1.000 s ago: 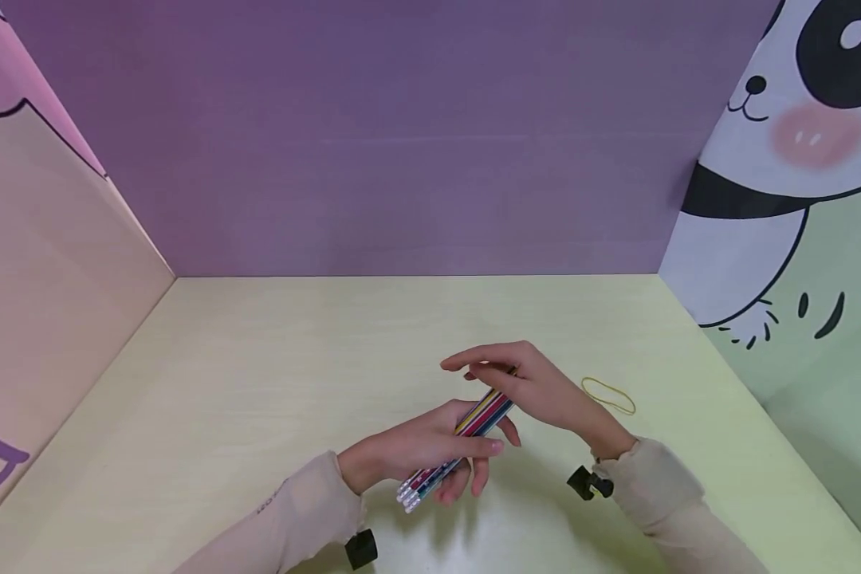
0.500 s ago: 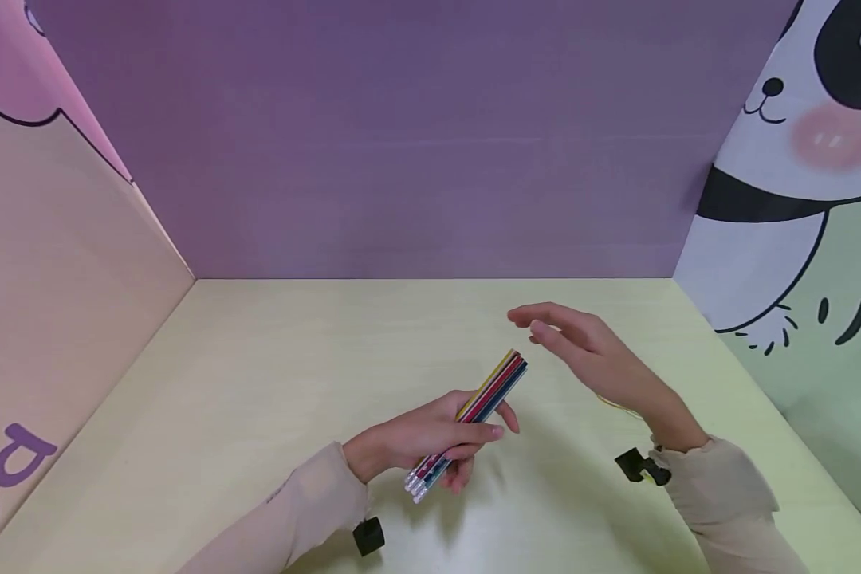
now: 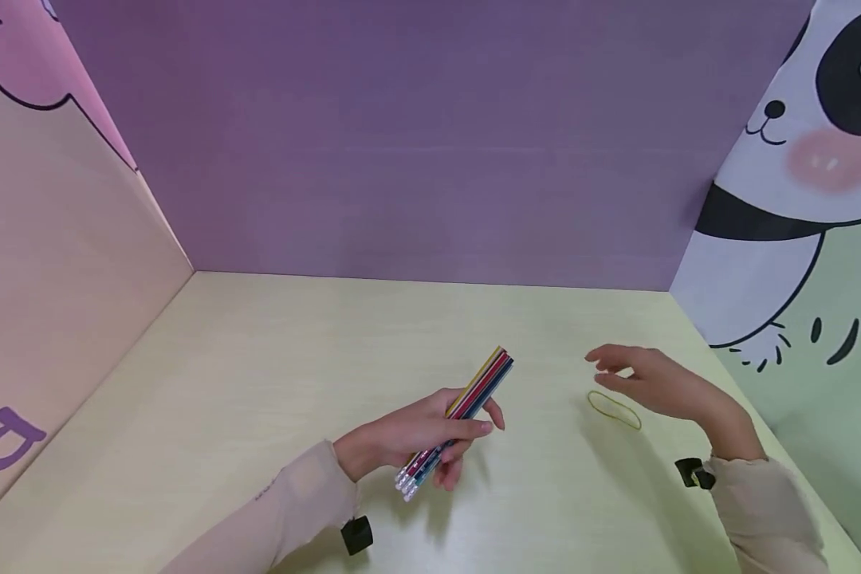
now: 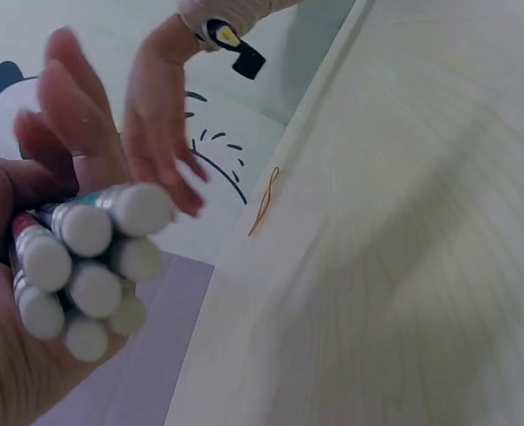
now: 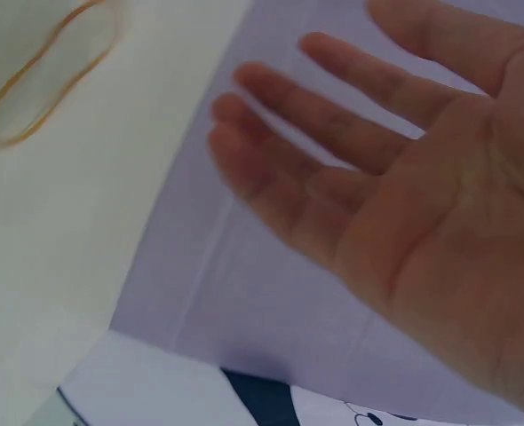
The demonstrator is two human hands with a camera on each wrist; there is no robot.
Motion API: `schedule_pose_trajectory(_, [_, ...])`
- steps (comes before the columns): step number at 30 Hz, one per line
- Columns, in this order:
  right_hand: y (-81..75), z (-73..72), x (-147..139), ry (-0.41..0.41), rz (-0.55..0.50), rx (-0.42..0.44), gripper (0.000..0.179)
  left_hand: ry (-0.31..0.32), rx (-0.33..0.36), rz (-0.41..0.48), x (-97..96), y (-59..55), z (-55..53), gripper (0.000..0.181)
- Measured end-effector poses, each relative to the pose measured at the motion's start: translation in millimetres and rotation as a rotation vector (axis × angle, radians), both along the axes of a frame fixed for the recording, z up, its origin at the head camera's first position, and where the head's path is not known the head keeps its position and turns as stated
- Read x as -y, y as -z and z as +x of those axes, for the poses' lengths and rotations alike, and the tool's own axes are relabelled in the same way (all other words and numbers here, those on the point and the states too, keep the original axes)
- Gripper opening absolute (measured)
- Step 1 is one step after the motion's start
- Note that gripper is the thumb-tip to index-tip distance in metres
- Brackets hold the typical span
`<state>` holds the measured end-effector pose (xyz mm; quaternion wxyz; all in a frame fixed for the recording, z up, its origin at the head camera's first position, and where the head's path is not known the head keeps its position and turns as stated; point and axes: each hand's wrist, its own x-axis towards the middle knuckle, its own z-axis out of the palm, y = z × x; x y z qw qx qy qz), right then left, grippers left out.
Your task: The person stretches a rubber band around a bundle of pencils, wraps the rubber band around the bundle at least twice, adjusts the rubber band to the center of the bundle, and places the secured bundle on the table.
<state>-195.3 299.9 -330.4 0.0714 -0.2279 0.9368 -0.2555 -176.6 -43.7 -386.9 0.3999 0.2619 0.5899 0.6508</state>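
Observation:
My left hand grips a bundle of pencils, thumb across them. Yellow, red and dark blue ones show among the several pencils. They slant, one end up to the right; their white eraser ends face the camera in the left wrist view. On the table, a thin yellow rubber band lies in a long loop. Above and just right of that band is my right hand, fingers relaxed and holding nothing. Its palm and loosely bent fingers show in the right wrist view.
The pale wooden table is bounded by a purple back wall, a pinkish left wall and a right wall with a panda drawing. Black wrist-mounted pieces hang below both sleeves.
My right hand has left the upper end of the pencils and moved right, rising and then lowering near the rubber band. The left hand keeps its grip on the bundle.

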Motion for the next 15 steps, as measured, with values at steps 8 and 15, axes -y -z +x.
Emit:
schedule_pose_trajectory(8, [27.9,-16.8,-22,0.106,0.227,0.169,0.027,-0.044,0.000,-0.012,8.0,-1.5,-2.8,0.027])
schedule_pose_trajectory(15, [46.3,-25.0,-14,0.171,0.258,0.168,0.006,-0.040,0.048,-0.014,10.9,-3.0,-4.3,0.029])
